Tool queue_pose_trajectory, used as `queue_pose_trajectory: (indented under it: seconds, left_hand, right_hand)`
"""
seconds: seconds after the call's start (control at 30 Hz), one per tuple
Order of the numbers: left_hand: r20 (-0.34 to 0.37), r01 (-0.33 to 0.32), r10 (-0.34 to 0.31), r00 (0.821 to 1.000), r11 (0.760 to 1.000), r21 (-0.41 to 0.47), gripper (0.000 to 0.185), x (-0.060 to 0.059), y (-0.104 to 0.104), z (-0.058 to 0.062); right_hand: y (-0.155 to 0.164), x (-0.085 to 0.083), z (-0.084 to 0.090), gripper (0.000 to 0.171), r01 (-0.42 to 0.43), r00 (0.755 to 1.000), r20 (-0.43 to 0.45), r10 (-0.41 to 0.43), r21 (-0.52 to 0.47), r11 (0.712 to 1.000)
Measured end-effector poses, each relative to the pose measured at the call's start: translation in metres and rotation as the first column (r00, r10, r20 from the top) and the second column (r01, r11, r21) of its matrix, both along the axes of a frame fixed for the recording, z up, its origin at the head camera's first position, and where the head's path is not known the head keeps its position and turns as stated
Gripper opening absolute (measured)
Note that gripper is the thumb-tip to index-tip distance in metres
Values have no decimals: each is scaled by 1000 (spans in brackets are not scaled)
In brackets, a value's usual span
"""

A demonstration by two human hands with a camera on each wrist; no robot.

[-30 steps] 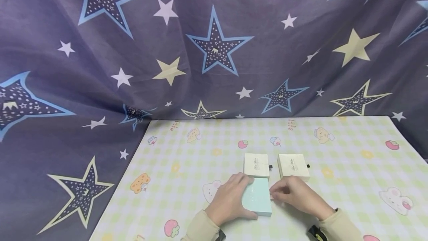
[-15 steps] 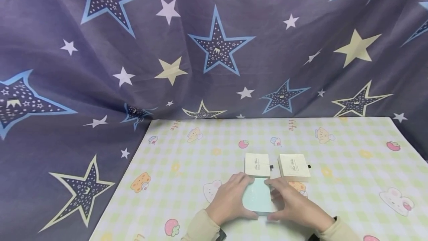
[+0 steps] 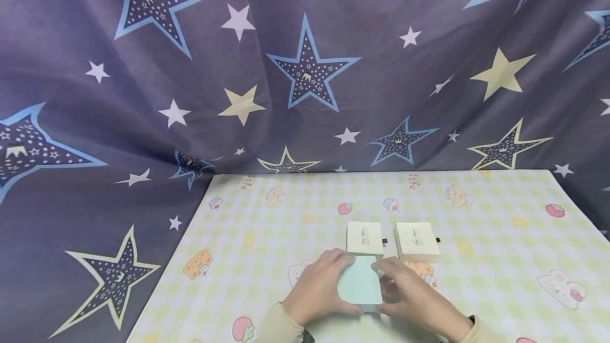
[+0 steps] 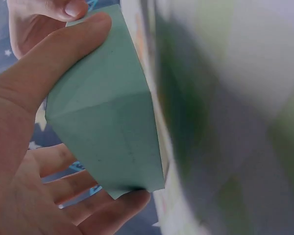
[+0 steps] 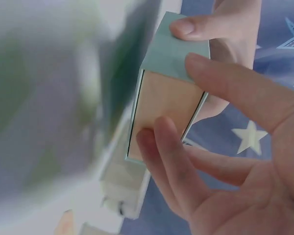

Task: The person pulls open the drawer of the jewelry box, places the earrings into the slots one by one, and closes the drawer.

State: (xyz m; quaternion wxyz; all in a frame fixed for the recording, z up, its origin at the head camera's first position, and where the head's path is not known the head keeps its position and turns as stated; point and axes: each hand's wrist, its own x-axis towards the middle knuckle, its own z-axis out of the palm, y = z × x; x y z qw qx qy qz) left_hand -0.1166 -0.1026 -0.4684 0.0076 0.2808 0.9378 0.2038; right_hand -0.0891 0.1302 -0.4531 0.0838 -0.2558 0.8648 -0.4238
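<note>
A mint-green box (image 3: 360,282) sits between both hands at the near middle of the table. My left hand (image 3: 320,286) grips its left side, with the thumb along the near wall and the fingers reaching round to the far side. From the right, my right hand (image 3: 413,296) holds it, thumb at the near corner and forefinger at the far edge. The right wrist view shows a pale peach inner drawer (image 5: 161,98) filling the box's right end, fingertips pressing on it. The box's far wall is largely hidden in the head view.
Just behind the green box lies a cream box (image 3: 364,237) with a small black tab on its right side. Another cream box (image 3: 417,241) of the same kind lies to its right. A checked cloth (image 3: 267,237) covers the table, and a starry curtain (image 3: 305,136) hangs behind.
My right hand has opened out from a bunched pinch at the green box's right side to a grip across its near and far edges. The box has shifted slightly left.
</note>
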Motion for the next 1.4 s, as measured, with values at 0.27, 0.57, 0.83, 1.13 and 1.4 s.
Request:
queue_pose_trajectory:
  seconds: [0.27, 0.57, 0.83, 1.13, 1.4]
  left_hand:
    - [-49, -36, 38, 998, 998, 53, 96, 0, -24, 19]
    - [-93, -89, 96, 991, 993, 78, 95, -16, -47, 21]
    - [-104, -106, 115, 988, 990, 89, 95, -28, -60, 8]
    - [-95, -126, 135, 986, 988, 87, 94, -48, -75, -4]
    - [-33, -101, 105, 994, 989, 104, 85, -61, -78, -14]
  right_hand:
    - [-24, -4, 17, 62, 7, 985, -175, -1, 36, 999]
    - [-54, -24, 25, 58, 21, 980, -201, -3, 84, 996]
    - [-78, -32, 19, 57, 94, 964, -263, -35, 212, 973]
    - [-100, -56, -1, 56, 103, 963, -265, -47, 201, 974]
    - [-107, -64, -14, 57, 124, 964, -256, -66, 217, 968]
